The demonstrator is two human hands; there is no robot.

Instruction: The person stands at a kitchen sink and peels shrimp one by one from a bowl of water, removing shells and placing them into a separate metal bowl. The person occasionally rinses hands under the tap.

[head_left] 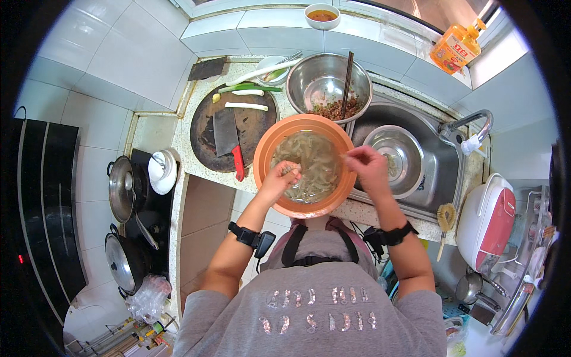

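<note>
An orange plastic basin (308, 210) stands at the counter's front edge, with cloudy water and many pale, translucent pieces of food (312, 156) in it. My left hand (285, 175) is above the basin's left part, its fingers curled round a small pale piece. My right hand (363, 163) is over the basin's right rim, thumb and fingertips pinched together; whether something small is between them I cannot tell. Right of it, a steel bowl (415, 151) with a few pale bits stands in the sink (441, 178). Behind the basin is a larger steel bowl (312, 80) with minced filling and chopsticks (348, 85).
A round wooden board (200, 129) at left holds a red-handled cleaver (227, 134) and scallion pieces (246, 106). The faucet (473, 125), a brush (446, 218) and a rice cooker (486, 223) are at right. Pans (121, 189) stand on the stove at far left.
</note>
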